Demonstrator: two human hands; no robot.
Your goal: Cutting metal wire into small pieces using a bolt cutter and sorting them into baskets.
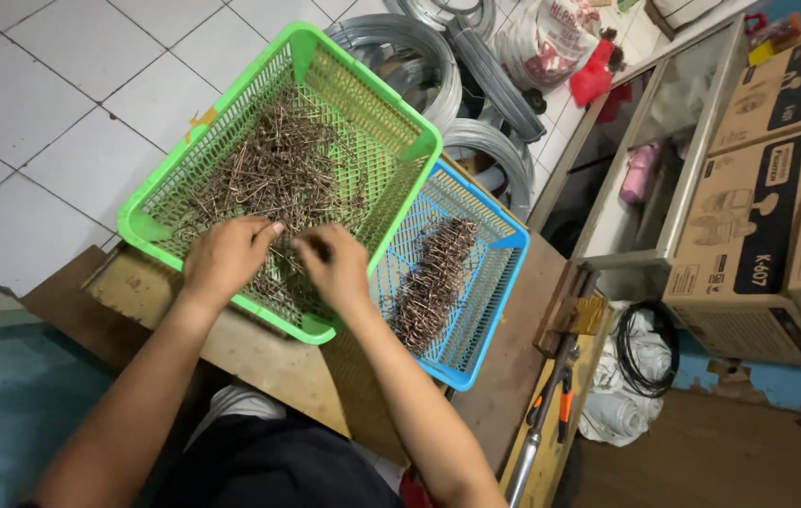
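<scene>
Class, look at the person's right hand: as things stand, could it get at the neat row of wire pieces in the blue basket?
Probably yes: the right hand is in the green basket beside the open-topped blue basket, and nothing covers its wire pieces.

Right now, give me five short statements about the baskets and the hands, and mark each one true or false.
1. Both hands, left hand and right hand, are in the green basket. True.
2. The blue basket is empty. False: it holds a neat row of bent wire pieces.
3. The loose wire pieces in the green basket lie in a tangled heap. True.
4. The green basket rests partly over the blue basket's edge. True.
5. The pliers with orange grips lie inside the blue basket. False: they lie on the wooden bench, to its right.
</scene>
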